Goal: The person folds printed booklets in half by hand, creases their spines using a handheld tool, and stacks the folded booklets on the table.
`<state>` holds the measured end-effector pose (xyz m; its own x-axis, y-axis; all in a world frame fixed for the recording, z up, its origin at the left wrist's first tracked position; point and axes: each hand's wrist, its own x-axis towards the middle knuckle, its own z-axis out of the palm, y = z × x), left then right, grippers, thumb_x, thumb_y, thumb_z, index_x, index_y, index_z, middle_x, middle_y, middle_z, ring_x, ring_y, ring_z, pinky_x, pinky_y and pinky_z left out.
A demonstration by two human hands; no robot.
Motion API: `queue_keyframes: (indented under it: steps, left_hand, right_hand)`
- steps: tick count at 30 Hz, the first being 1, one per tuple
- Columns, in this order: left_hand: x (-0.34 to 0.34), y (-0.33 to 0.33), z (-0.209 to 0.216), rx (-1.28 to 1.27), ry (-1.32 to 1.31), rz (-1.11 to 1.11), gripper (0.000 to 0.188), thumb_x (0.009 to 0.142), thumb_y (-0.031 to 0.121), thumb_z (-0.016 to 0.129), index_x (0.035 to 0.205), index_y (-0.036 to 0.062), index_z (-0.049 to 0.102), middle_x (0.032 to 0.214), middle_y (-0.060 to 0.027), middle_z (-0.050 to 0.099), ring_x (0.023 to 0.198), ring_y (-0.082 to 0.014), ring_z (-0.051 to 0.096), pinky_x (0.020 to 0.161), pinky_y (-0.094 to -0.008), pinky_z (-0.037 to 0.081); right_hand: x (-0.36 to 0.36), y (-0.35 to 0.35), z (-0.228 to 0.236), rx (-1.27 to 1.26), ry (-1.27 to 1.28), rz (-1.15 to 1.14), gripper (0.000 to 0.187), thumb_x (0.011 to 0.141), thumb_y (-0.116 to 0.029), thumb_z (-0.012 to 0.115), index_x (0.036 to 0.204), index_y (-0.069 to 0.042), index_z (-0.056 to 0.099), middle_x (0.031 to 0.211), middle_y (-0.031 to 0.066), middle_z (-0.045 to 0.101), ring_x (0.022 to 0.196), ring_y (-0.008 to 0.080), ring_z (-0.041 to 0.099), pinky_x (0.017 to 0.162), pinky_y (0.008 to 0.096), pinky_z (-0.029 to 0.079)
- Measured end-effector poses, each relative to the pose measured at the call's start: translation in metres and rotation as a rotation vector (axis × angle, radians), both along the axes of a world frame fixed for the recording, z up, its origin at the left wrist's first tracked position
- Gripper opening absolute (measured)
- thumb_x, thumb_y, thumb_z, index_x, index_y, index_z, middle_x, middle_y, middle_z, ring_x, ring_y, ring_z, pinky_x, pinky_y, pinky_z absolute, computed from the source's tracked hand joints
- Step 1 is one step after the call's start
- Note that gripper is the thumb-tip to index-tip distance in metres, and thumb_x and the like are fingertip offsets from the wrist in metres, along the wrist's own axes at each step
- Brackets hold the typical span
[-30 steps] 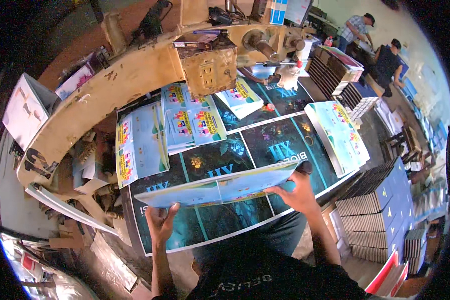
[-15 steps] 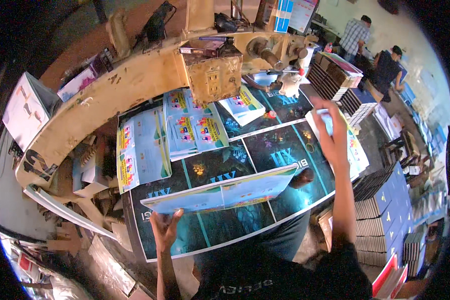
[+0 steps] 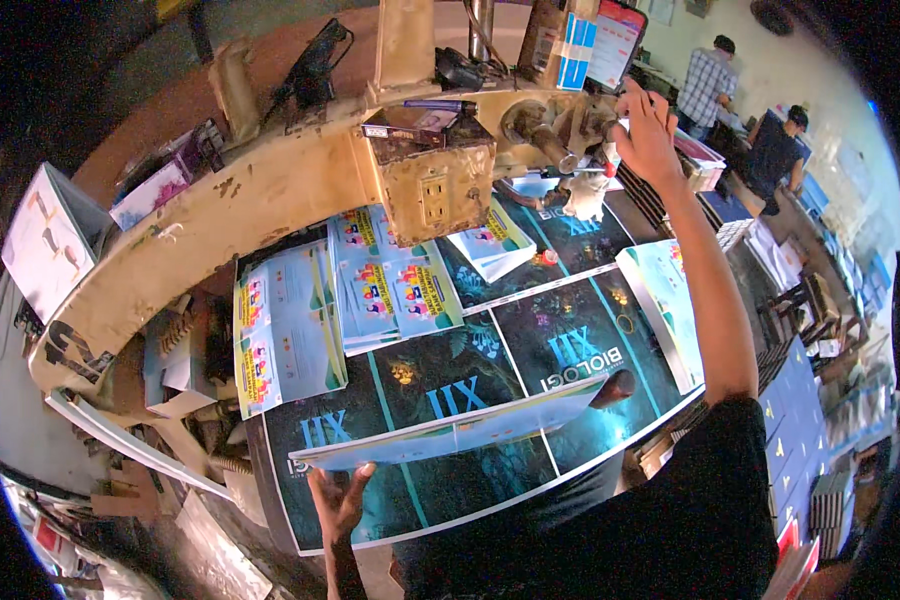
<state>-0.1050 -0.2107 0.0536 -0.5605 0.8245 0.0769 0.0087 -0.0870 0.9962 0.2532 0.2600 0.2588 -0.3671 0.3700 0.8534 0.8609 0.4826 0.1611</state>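
Note:
My left hand (image 3: 336,503) pinches the lower left corner of a long printed sheet (image 3: 450,434), pale blue with a green and yellow border. The sheet stands nearly on edge, so mostly its long side shows. A dark brown rounded knob (image 3: 613,389) sits at its right end. My right hand (image 3: 650,130) is raised at the far right, at the end of the cream machine bar (image 3: 270,170) and below an upright screen (image 3: 615,45). Its fingers are apart and bent, with nothing seen in them. Beneath the held sheet lies a large dark printed sheet (image 3: 560,310) covering the table.
Stacks of blue and yellow printed sheets (image 3: 290,320) lie at the left and centre, with another stack (image 3: 660,310) beside my right forearm. A worn metal box (image 3: 435,185) overhangs the table. Piled books (image 3: 795,430) stand at right; two people (image 3: 708,85) work beyond.
My right hand has moved up and away from the right-hand sheet stack to the far end of the machine. The held sheet has dropped slightly lower in view, still in my left hand.

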Motion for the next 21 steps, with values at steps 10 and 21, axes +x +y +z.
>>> queue_keyframes:
  steps: [10,21]
  left_hand:
    - [0.000,-0.002,-0.002,0.026,-0.030,0.019,0.031,0.080,0.006,0.078,0.104,-0.0020,0.060,0.095,-0.0075,0.065,0.090,-0.0165,0.061,0.084,-0.0315,0.047]
    - [0.004,-0.004,-0.008,0.033,-0.032,0.127,0.032,0.081,0.006,0.078,0.104,-0.0013,0.058,0.096,-0.0095,0.064,0.089,-0.0174,0.061,0.082,-0.0322,0.049]
  right_hand:
    - [-0.010,0.006,0.009,-0.126,-0.092,-0.110,0.066,0.081,-0.022,0.064,0.139,-0.006,0.037,0.141,0.0102,0.044,0.128,0.0360,0.036,0.101,0.0543,0.032]
    - [-0.029,-0.129,0.016,-0.985,0.109,0.556,0.034,0.087,-0.030,0.069,0.112,-0.010,0.060,0.105,0.0097,0.065,0.094,0.0217,0.063,0.087,0.0363,0.047]
